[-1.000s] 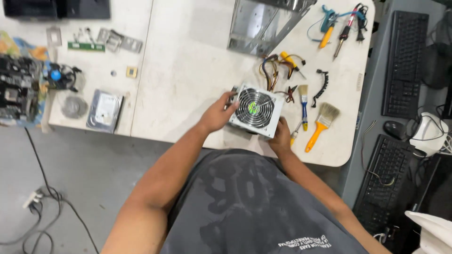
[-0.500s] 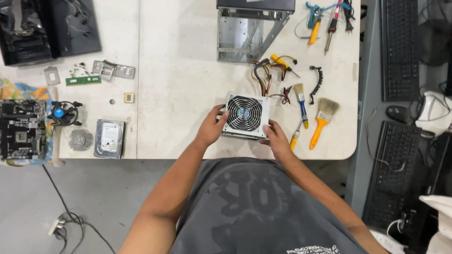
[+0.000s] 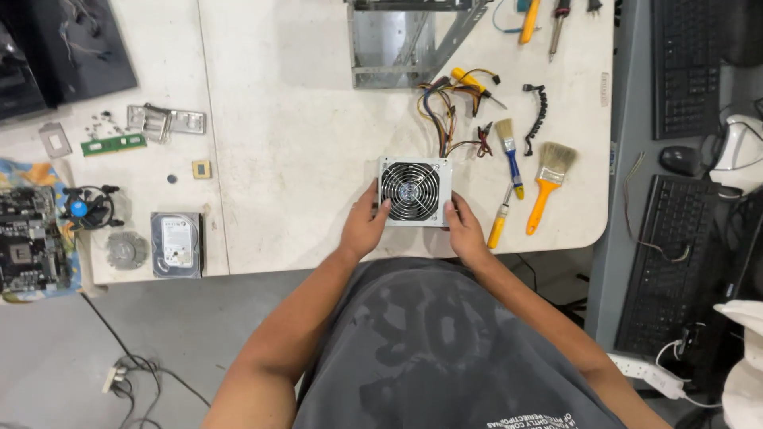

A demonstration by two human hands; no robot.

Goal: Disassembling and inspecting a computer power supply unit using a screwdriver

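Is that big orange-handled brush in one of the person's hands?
No, the orange-handled brush lies on the table, while both hands grip the fan box.

Bright, even overhead light washes the pale bench [image 3: 302, 119] nearly white; shadows are soft and short. Everything stays sharp around the fingers [image 3: 385, 208], with slight wide-angle bending toward the edges.

Along the right of the white table [image 3: 302, 119] lie 2 paintbrushes — a small blue-handled one [image 3: 509, 155] and a wider orange-handled one [image 3: 545, 184]. A yellow screwdriver [image 3: 500, 222] sits just beside them. At the far edge stands a bare metal computer case frame [image 3: 401, 40]. To the left rest a hard drive [image 3: 176, 243], a green memory stick [image 3: 114, 144], a cooler fan [image 3: 86, 209] and a motherboard [image 3: 28, 238]. 2 black keyboards [image 3: 682, 262] sit on the grey desk [image 3: 632, 143] — well apart from the table's clutter.
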